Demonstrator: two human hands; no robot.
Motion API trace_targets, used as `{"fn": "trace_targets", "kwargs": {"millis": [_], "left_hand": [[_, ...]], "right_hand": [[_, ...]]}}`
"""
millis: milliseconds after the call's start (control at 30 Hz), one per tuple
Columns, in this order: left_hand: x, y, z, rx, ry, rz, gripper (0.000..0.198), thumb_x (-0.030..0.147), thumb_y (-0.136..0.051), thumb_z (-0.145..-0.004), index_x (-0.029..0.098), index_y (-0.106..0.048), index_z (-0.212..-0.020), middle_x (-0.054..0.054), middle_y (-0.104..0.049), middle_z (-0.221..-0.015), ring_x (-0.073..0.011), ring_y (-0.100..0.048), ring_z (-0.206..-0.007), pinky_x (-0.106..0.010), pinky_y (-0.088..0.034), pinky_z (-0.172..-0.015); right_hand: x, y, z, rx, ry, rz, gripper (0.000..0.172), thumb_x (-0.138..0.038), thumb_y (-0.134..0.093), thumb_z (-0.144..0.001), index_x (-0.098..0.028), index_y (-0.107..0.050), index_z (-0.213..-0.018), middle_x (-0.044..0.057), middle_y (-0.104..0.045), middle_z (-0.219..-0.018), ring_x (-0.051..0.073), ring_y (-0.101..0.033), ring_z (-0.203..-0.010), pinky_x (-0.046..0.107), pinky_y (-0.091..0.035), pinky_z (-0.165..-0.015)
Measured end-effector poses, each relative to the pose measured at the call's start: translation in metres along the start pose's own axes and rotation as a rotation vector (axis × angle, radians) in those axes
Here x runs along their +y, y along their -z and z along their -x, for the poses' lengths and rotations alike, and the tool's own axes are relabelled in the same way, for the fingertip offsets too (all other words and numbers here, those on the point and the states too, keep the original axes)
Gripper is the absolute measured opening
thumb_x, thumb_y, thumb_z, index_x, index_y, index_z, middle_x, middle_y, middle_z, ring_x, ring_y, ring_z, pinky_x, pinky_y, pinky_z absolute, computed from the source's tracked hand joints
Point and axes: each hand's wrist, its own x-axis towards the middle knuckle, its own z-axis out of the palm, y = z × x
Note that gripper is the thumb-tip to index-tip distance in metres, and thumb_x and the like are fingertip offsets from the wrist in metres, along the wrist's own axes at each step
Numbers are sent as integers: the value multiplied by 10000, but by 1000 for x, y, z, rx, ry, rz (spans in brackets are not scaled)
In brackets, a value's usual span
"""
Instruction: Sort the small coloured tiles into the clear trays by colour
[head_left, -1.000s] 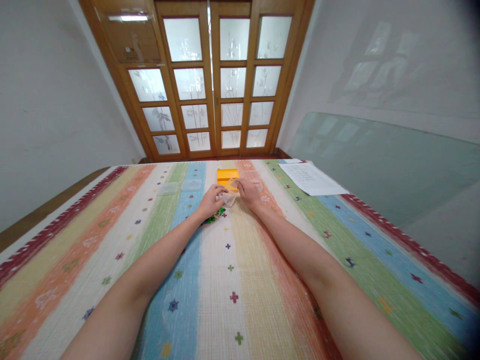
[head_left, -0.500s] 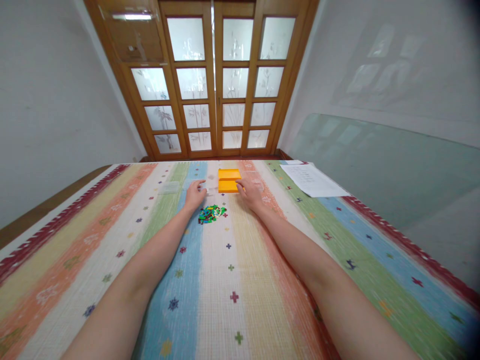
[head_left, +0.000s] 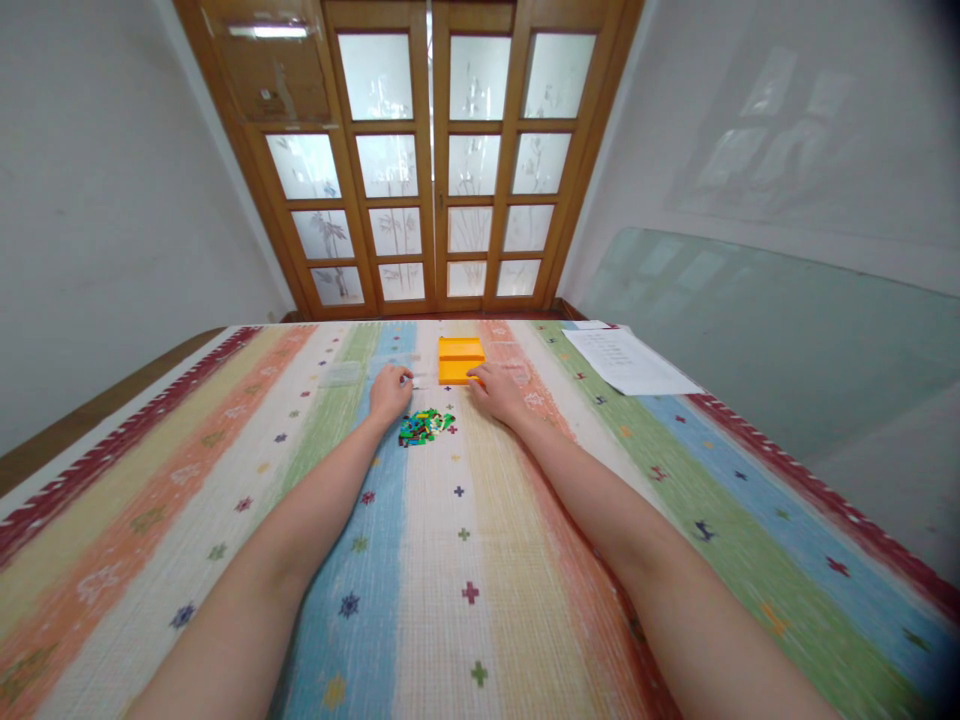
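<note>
A yellow open box (head_left: 461, 349), its two halves side by side like an opened case, lies at the far middle of the table. At its lower right edge my right hand (head_left: 493, 392) has bent fingers and thumb on the box. To the left of the box, my left hand (head_left: 389, 394) is curled, thumb and finger close together. What it pinches, if anything, is too small to tell. Just nearer than the hands is a pile of small green, blue, yellow and dark building bricks (head_left: 425, 427).
Striped patterned cloth (head_left: 442, 580) covers the table. Clear plastic pieces (head_left: 341, 373) lie left of my left hand, and another clear piece (head_left: 514, 372) is beyond my right hand. Printed paper sheets (head_left: 626, 362) lie at the back right. Wooden glazed doors (head_left: 435, 230) stand behind.
My left hand's fingers have drawn together from a more open shape. My right hand's fingertips have shifted slightly nearer and to the left along the yellow box.
</note>
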Motion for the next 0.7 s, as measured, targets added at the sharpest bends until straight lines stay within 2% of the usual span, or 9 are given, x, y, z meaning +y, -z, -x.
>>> {"fn": "trace_targets", "kwargs": {"millis": [133,333,500,600,700], "left_hand": [[2,-2,1,-61,-24,-31,207,242,-575,-900,207,-756,-993,-89,-681,-961,-248,-625,-967,-358,-494,-902],[5,-3,3,-85,-99,-62,265,226,-590,-886,199,-760,-1088,-105,-650,-1015,-270,-605,-1027,-391,-493,-964],[3,-2,2,-7,-103,-49,251,93,-535,-848,209,-731,-955,-108,-628,-1106,-278,-565,-1138,-425,-455,-1063],[2,-2,1,-43,-89,-25,209,99,-535,-855,203,-711,-895,-109,-628,-1098,-269,-578,-1106,-417,-469,-1043],[3,-3,2,-78,-110,-7,171,155,-560,-881,199,-723,-915,-113,-634,-1110,-267,-597,-1079,-413,-484,-1022]], "right_hand": [[-9,7,0,-42,5,28,225,-232,-550,-1012,-180,-732,-1133,124,-699,-1170,248,-603,-1110,378,-460,-1003],[-15,13,1,-76,25,87,222,-240,-544,-1024,-179,-743,-1101,121,-701,-1146,246,-607,-1101,371,-455,-990],[-13,11,1,-86,33,98,226,-243,-538,-1029,-184,-746,-1096,118,-697,-1141,243,-609,-1079,372,-457,-976],[-12,10,1,-86,35,95,222,-249,-544,-1029,-186,-750,-1081,117,-696,-1140,244,-610,-1073,370,-459,-965],[-13,10,1,-86,29,89,223,-248,-546,-1027,-187,-754,-1077,120,-697,-1133,245,-610,-1076,369,-459,-967]]}}
